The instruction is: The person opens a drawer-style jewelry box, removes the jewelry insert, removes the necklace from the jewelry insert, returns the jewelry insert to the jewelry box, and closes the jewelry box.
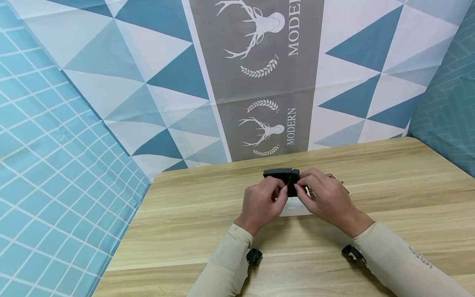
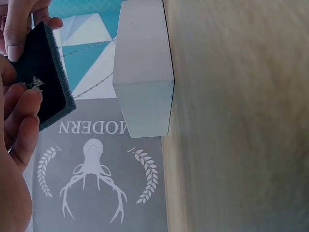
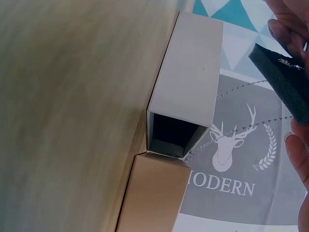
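Note:
A black foam pad (image 1: pixel 279 172) is held up over the table between both hands. My left hand (image 1: pixel 262 201) pinches a thin silver chain (image 2: pixel 37 82) at the pad's face, thumb and fingertips close together. My right hand (image 1: pixel 328 200) grips the pad's right side, thumb on the near face and fingers at the upper edge. Strands of the chain run from the pad down toward a white box (image 1: pixel 295 209) in the wrist views. That box lies below the hands with a dark, hollow end opening in the right wrist view. The right hand partly hides a tan box (image 1: pixel 345 188).
In the right wrist view the tan box (image 3: pixel 153 195) sits right beside the white box's open end. Both boxes are on the wooden table (image 1: pixel 185 227). A patterned cloth backdrop (image 1: pixel 259 82) stands along the far edge, and a blue tiled panel (image 1: pixel 55 165) at left.

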Motion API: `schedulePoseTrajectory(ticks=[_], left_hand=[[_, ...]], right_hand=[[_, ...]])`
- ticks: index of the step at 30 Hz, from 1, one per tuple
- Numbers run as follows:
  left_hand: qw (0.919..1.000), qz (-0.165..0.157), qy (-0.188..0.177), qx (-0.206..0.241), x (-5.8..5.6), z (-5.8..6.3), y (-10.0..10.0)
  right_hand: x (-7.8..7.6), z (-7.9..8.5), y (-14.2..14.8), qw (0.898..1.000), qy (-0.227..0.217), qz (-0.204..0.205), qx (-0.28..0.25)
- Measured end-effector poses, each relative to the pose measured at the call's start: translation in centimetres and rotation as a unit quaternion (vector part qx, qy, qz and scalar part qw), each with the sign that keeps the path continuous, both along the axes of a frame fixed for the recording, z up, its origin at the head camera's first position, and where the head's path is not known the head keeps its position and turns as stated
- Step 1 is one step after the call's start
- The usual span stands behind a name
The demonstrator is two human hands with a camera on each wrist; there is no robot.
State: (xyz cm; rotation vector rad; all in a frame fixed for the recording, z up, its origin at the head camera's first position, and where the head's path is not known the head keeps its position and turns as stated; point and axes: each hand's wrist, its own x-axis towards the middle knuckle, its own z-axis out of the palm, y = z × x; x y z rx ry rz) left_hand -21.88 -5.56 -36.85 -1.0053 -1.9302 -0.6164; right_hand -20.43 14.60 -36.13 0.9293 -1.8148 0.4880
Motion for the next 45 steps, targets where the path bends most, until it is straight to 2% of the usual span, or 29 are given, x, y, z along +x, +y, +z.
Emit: schedulePoseTrajectory(ticks=[8,16,24,35,45], left_hand=[[0.9994,0.006,0.022,0.027,-0.05,0.30,0.00],[0.9991,-0.013,0.025,0.032,-0.03,0.46,-0.07],[0.9992,-0.016,0.014,0.033,0.13,0.50,-0.05],[0.9993,-0.012,-0.030,0.016,0.29,0.40,0.03],[0.9985,-0.010,-0.052,0.011,0.18,0.16,0.04]], right_hand=[[-0.02,-0.04,-0.15,1.000,-0.002,0.004,0.000],[-0.08,-0.10,-0.15,1.000,-0.001,0.004,0.001],[-0.05,-0.04,-0.21,1.000,0.001,0.010,-0.001],[-0.06,-0.11,-0.11,1.000,-0.001,0.009,-0.005],[-0.03,-0.09,-0.12,1.000,-0.005,0.009,-0.004]])
